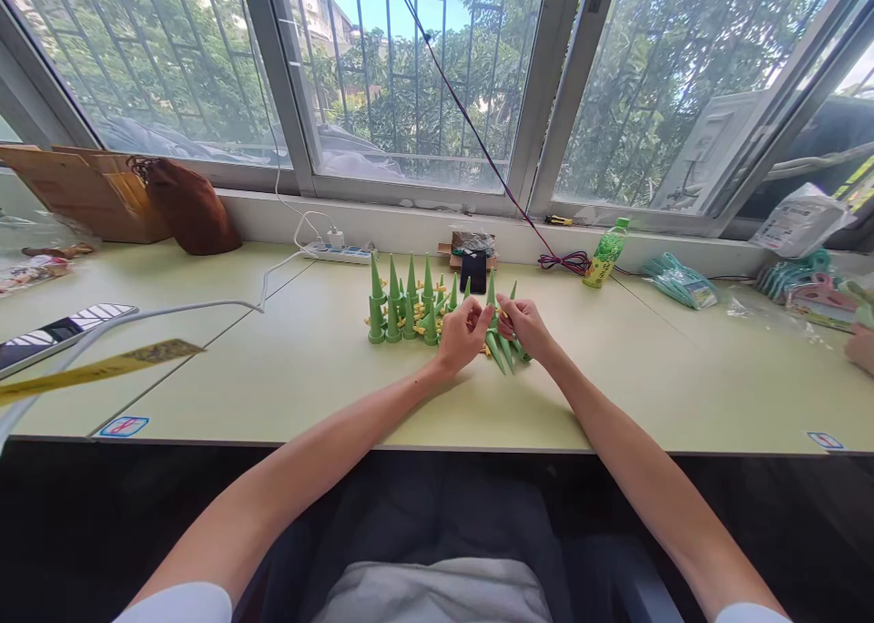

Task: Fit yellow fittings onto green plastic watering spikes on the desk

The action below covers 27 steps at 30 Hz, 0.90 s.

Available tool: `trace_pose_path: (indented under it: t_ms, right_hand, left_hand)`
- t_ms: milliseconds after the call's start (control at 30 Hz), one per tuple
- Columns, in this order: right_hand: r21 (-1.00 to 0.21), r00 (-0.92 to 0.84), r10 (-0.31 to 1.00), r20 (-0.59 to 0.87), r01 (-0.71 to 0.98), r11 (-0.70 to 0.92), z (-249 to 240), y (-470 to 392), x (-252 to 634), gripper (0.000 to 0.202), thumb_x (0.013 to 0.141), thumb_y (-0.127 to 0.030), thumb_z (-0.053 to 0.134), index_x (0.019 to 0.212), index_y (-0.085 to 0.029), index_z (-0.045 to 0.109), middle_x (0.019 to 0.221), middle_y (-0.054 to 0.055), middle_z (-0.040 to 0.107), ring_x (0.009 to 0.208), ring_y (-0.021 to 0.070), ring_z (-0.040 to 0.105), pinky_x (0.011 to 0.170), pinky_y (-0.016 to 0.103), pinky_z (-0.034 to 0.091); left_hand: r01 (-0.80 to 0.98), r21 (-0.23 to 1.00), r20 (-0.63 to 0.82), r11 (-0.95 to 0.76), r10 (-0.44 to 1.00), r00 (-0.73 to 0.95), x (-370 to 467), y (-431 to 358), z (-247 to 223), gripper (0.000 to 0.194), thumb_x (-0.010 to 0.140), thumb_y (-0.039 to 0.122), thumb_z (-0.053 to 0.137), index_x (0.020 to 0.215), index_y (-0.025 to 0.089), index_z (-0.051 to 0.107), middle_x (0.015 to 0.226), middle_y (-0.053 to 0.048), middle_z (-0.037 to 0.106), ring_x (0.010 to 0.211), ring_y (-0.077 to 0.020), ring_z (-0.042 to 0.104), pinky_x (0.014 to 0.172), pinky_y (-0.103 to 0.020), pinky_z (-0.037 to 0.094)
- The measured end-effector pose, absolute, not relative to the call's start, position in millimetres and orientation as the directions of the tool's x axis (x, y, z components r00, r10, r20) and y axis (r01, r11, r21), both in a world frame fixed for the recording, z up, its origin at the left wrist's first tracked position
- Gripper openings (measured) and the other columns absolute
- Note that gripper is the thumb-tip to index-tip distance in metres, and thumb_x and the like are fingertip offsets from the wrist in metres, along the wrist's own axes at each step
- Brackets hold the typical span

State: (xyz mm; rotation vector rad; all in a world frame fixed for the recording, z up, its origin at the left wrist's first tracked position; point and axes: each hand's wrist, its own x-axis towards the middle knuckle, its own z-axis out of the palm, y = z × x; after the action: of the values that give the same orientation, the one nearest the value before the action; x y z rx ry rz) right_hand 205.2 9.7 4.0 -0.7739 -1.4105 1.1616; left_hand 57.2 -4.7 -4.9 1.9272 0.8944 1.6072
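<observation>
Green pointed plastic cones with small yellow pieces at their sides crowd the table in front of me. Several upright cones (pixel 376 321) stand in rows left of my hands. My left hand (pixel 464 336) is closed in a pinch at the right end of these rows. Just beside it, my right hand (pixel 524 327) is pinched too, fingertips almost meeting the left ones. One green cone (pixel 492 286) rises between the hands; whether it is held or stands behind them I cannot tell. Under the right hand, loose cones (pixel 497 353) lie on their sides. The fingers hide what they grip.
Behind the cones lies a black phone (pixel 473 272) by a small open box. A green drink bottle (pixel 606 253), a cable coil (pixel 565 261) and bagged teal hangers (pixel 679 280) are to the right. A power strip (pixel 341 252) and a brown pouch (pixel 188 206) are back left. Another person's hand (pixel 861 345) shows far right.
</observation>
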Motion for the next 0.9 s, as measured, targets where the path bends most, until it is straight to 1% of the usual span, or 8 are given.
trace_pose_path:
  t_ms: [200,400,533,667,900]
  right_hand:
    - [-0.941,-0.191,0.923,0.333,-0.131,0.313,4.6,8.6,205.3,0.064,0.079,-0.066,0.068,0.047,-0.021,0.034,0.041,-0.006,0.031,0.036,0.0055,0.028,0.037,0.024,0.021]
    - [-0.947,-0.173,0.932,0.318,-0.111,0.302,7.4,6.0,203.5,0.066,0.076,-0.069,0.068,0.047,-0.021,0.034,0.042,-0.007,0.029,0.036,0.005,0.026,0.036,0.024,0.022]
    - [-0.947,-0.166,0.933,0.319,-0.097,0.307,7.2,6.4,203.5,0.065,0.077,-0.069,0.068,0.047,-0.021,0.034,0.042,-0.007,0.029,0.036,0.0054,0.028,0.036,0.024,0.024]
    - [-0.946,-0.144,0.937,0.319,-0.108,0.306,6.8,6.5,203.1,0.065,0.078,-0.067,0.067,0.047,-0.021,0.033,0.042,-0.007,0.028,0.036,0.0054,0.028,0.035,0.024,0.024]
    - [-0.952,-0.117,0.949,0.294,-0.121,0.281,8.3,5.9,201.0,0.064,0.079,-0.064,0.068,0.048,-0.022,0.031,0.042,-0.008,0.026,0.036,0.0047,0.024,0.034,0.023,0.022]
  left_hand:
    - [0.183,0.711,0.675,-0.678,0.732,0.093,57.5,-4.8,-4.5,0.046,0.092,0.055,0.056,0.067,0.019,0.042,0.05,0.006,0.038,0.045,-0.0073,0.031,0.046,-0.023,0.024]
    - [0.184,0.705,0.683,-0.684,0.726,0.082,57.6,-6.3,-2.3,0.047,0.093,0.054,0.053,0.064,0.019,0.04,0.049,0.006,0.035,0.045,-0.0077,0.03,0.046,-0.024,0.023]
    - [0.18,0.711,0.678,-0.68,0.731,0.081,58.0,-5.5,-3.8,0.046,0.093,0.053,0.054,0.064,0.019,0.04,0.05,0.006,0.035,0.046,-0.0077,0.03,0.046,-0.024,0.023]
    - [0.176,0.714,0.674,-0.678,0.733,0.093,58.3,-4.1,-6.4,0.043,0.094,0.05,0.055,0.067,0.019,0.041,0.051,0.006,0.035,0.047,-0.0078,0.031,0.047,-0.023,0.024]
    - [0.236,0.663,0.708,-0.71,0.698,0.111,57.8,-4.8,-5.2,0.045,0.096,0.051,0.05,0.065,0.019,0.039,0.052,0.006,0.036,0.047,-0.0082,0.031,0.049,-0.024,0.026]
